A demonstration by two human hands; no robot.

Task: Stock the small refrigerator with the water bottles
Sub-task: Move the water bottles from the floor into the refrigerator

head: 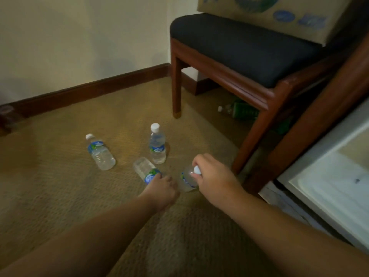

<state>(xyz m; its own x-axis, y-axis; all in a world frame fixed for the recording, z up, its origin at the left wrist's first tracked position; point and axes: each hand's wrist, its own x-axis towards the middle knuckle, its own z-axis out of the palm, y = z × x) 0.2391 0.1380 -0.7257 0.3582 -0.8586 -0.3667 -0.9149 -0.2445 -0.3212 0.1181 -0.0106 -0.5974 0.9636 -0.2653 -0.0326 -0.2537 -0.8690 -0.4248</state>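
Right hand (pixel 211 174): fingers curled around white cap and neck of upright bottle (pixel 187 181), just short of chair's front leg, on carpet.
Left hand (pixel 161 186): fingertips curled onto label end of lying bottle (pixel 144 169); grasp looks closed on it, thumb hidden, cap end under hand.
Lying bottle: on its side, base pointing away toward chair side of wall, just left of the upright bottle in right hand.
Standing bottle (pixel 157 144): upright, white cap, blue label, left of chair's front leg, just beyond the two hands, apart from both.
Far-left bottle (pixel 99 151): on its side, cap toward wall, furthest from chair, untouched.
Green bottle (pixel 239 110): lying under chair, in shadow, blurred.
Chair (pixel 229 47): red-brown wood frame, dark seat cushion, against wall corner.
Cardboard box (pixel 279 15): resting on chair seat, blue print, partly cut off at top.
Refrigerator (pixel 329 172): white, right of chair, at frame edge; only part visible, cannot tell interior contents.
Carpet (pixel 60 196): tan, woven, under all bottles.
Baseboard (pixel 89 90): dark wood, along wall left of chair.
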